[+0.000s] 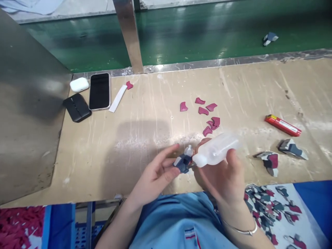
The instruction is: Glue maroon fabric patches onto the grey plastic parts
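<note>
My left hand (162, 173) pinches a small dark blue and light grey moulded part (183, 163) between thumb and fingers, over the near middle of the bench. A small translucent piece, perhaps a cap (188, 150), shows right behind the part. My right hand (223, 180) is closed around a translucent white squeeze bottle (218, 148), tilted with its narrow end toward the part. Whether the bottle's tip touches the part I cannot tell. Beyond my hands lie several loose maroon pieces (203, 110) on the bench.
Two assembled parts (271, 162) and a red-and-yellow tool (283, 125) lie right. A phone (100, 91), a white earbud case (79, 84), a black case (77, 107) and a white strip (118, 98) sit left. Behind runs a green belt (181, 38); below are bins of parts (272, 207).
</note>
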A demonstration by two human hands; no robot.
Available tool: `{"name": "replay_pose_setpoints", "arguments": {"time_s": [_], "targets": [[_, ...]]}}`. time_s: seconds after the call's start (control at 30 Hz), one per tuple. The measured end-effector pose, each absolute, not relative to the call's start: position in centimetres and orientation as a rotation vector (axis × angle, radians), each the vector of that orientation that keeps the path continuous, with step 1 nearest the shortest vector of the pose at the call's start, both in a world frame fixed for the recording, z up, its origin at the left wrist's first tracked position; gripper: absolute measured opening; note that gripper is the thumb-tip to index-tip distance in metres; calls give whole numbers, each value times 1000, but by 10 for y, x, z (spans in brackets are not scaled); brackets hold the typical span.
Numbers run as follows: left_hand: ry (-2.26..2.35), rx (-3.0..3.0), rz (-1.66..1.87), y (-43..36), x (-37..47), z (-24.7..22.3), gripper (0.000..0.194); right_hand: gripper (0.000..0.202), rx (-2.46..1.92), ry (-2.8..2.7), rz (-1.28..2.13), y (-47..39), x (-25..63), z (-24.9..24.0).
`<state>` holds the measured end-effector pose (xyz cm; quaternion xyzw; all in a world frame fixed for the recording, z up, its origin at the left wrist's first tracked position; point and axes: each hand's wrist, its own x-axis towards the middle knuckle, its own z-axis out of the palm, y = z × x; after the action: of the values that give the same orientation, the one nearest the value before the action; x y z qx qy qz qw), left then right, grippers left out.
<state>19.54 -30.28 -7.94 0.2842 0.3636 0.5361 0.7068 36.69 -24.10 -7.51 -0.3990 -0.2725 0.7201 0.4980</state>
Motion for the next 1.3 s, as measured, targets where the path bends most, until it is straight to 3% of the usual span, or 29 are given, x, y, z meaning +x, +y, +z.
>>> {"name": "replay_pose_setpoints", "arguments": {"time_s": [0.2,0.27,0.53,0.93,1.3], "targets": [[972,765,1002,-308,189,-79,79,46,-994,-683,1778,-239,363,-76],[1002,808,982,-308,188,-78,83,46,-1015,-650,1776,-241,364,-78],[1048,726,1023,-303,186,-77,77,47,-1081,-600,1741,-246,363,-81],[1306,816,933,-298,192,-73,76,38,-1116,-1196,854,-259,389,-109],[1314,859,972,-299,194,-75,75,46,-1184,-1371,725,-262,389,-109]]}}
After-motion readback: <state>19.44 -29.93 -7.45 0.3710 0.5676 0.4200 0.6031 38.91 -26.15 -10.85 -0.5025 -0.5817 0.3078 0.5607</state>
